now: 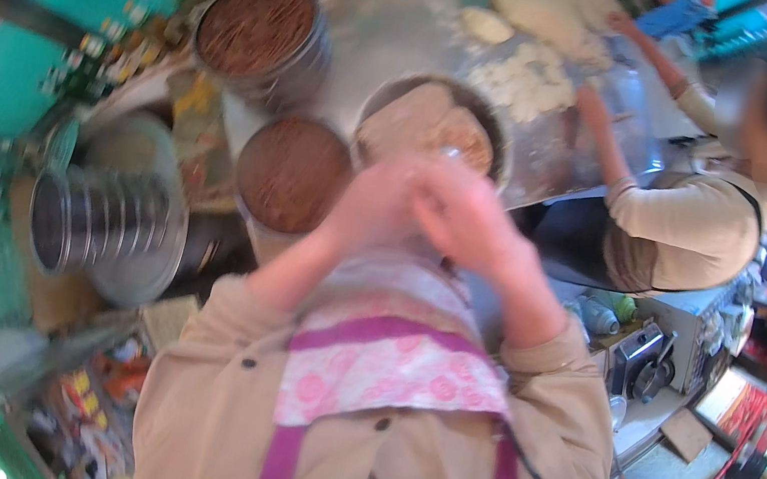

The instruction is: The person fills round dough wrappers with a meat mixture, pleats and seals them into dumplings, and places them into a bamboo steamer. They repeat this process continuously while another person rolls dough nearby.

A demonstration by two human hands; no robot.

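Note:
My left hand [381, 197] and my right hand [462, 203] meet in front of my chest, over the near rim of a round metal bowl [503, 154]. Both are blurred, and I cannot tell whether anything is between them. In the bowl, a pale doughy mass [407, 118] fills the left part, with a crumbly golden filling [469, 140] to its right. Just left of my left hand is a round container of reddish-brown paste [295, 175]. A larger metal pot of similar brown paste [255, 26] stands behind it.
On the metal worktable [381, 26], another person [691, 222] reaches over small dough pieces [524, 80] and a large dough slab [543, 11]. A ribbed metal drum [101, 219] lies at left. Several bottles [136, 12] line the green wall. A stove [639, 351] sits at right.

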